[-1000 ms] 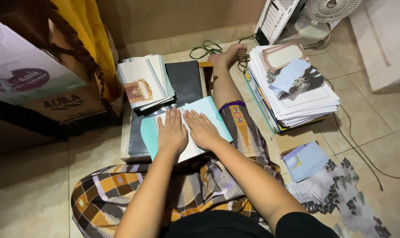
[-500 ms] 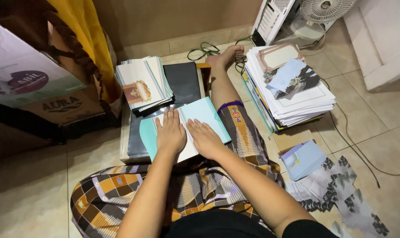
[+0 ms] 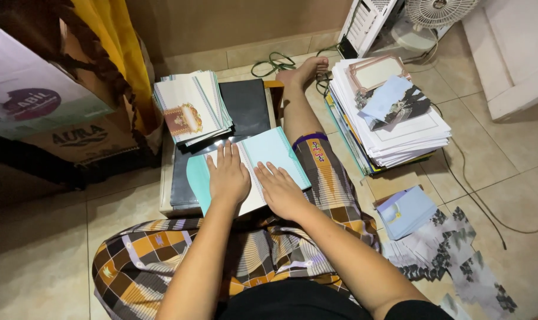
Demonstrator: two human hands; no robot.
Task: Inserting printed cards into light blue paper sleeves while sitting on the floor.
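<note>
1. Hardly anything had shifted since 1 second before: both hands were already flat on the teal card [image 3: 263, 160], and only the view had moved a little, with the right hand [image 3: 282, 191] lying slightly lower on the sheet.
2. Left hand [image 3: 227, 176] lay palm down, fingers spread and pointing away, pressing on the card's left half near the fold.
3. Right hand lay flat too, fingers loosely spread, just beside the left one on the white striped inner part.
4. Neither hand pinched or gripped anything; both only pressed.
5. That steady pressing suggested, as a judgement, that a fold was being flattened rather than a new sheet fetched.
6. Card rested on a dark folder [image 3: 245, 106] on a low board [image 3: 165, 189] in front of the person's lap, partly over the checked cloth [image 3: 162, 261] on the legs.
7. Beyond it, to the left, sat 1 small stack [image 3: 189, 106] of printed cards with a gold emblem on top.
8. To the right stood a tall stack [image 3: 399, 130] of white sheets, with a pink-framed card and a loose blue one on top.
9. Further right on the tiles lay a blue envelope pile [image 3: 406, 210] and grey patterned cut-outs [image 3: 452, 255].
10. At the top right were a fan [image 3: 438, 12] and cables [image 3: 275, 62].
</note>
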